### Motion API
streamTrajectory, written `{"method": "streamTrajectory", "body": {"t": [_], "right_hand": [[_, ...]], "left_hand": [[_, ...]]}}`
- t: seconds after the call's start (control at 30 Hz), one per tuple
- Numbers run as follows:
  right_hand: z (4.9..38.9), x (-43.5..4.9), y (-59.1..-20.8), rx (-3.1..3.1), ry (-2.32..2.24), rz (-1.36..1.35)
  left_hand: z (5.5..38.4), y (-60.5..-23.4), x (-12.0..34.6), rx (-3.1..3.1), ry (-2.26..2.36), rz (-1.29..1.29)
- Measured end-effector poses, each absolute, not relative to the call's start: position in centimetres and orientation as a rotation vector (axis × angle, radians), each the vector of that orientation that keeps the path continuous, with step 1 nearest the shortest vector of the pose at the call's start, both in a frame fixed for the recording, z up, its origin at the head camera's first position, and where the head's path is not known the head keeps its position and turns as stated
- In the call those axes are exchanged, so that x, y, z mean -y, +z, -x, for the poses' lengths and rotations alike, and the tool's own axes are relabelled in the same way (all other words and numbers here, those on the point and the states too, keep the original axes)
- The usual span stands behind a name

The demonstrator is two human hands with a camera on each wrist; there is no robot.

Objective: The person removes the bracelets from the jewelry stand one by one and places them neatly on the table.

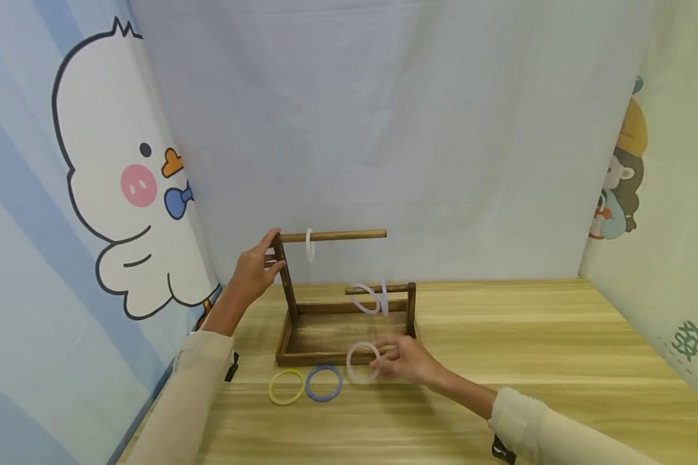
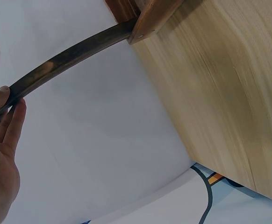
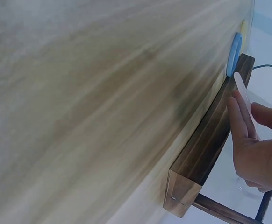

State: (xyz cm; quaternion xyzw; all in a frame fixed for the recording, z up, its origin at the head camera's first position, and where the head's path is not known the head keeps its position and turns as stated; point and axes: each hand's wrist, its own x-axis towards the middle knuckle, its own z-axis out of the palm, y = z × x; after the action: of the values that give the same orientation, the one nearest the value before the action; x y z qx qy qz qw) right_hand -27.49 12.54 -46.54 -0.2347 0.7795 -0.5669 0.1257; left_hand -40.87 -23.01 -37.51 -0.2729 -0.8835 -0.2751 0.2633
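A dark wooden stand (image 1: pixel 287 358) has a tray base and two horizontal bars at different heights. My left hand (image 1: pixel 253 271) grips the top of its tall left post (image 2: pixel 75 55), thumb and fingers on either side. Between the thumb and fingers of my right hand (image 1: pixel 406 361) is a pale pink ring (image 1: pixel 349 369), held upright in front of the tray's front edge. One white ring (image 1: pixel 310 245) hangs on the upper bar (image 1: pixel 349 234). Two pale purple rings (image 1: pixel 384 298) hang on the lower bar (image 1: pixel 395 289), one of them tilted.
On the wooden table (image 1: pixel 500 342), in front of the tray, lie a yellow ring (image 1: pixel 271 391) and a blue ring (image 1: pixel 308 389) side by side. A white curtain (image 1: pixel 442 142) stands behind the stand, with printed cloth at left (image 1: pixel 29 271) and right.
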Motion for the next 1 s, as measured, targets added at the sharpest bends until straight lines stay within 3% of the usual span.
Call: {"method": "streamTrajectory", "body": {"t": [1.0], "right_hand": [[26.7, -12.1, -48.7, -2.222, -1.679, 0.663]], "left_hand": [[40.9, -37.4, 22.7, 2.377, -0.722, 0.73]]}}
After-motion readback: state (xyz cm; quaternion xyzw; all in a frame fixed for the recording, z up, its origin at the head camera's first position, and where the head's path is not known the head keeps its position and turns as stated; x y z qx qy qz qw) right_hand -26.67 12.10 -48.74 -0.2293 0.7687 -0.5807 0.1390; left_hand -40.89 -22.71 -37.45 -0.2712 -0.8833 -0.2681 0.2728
